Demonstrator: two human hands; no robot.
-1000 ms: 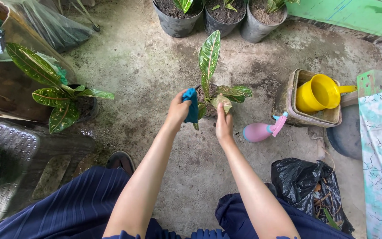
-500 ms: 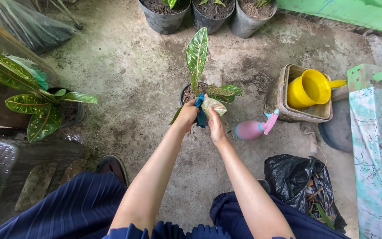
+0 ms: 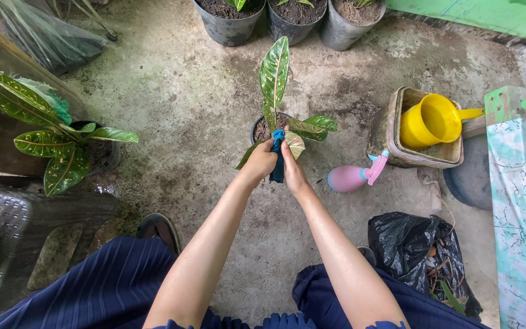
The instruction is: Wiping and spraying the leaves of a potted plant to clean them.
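A small potted plant point(image 3: 274, 73) with speckled green leaves stands in a dark pot point(image 3: 255, 129) on the concrete floor ahead of me. My left hand point(image 3: 260, 161) is closed around a blue cloth point(image 3: 277, 164) that hangs down between my two hands. My right hand point(image 3: 291, 168) holds a pale lower leaf point(image 3: 295, 144) of the plant, pressed against the cloth. Both hands meet at the front rim of the pot.
A pink spray bottle point(image 3: 351, 177) lies to the right of the pot. A yellow watering jug point(image 3: 433, 120) sits in a square container. A black plastic bag point(image 3: 424, 250) lies at lower right. Three dark pots point(image 3: 232, 27) stand at the back. Another leafy plant point(image 3: 50, 134) stands left.
My left hand brought the blue cloth in from the left to meet my right hand at the pale leaf. The view has shifted slightly.
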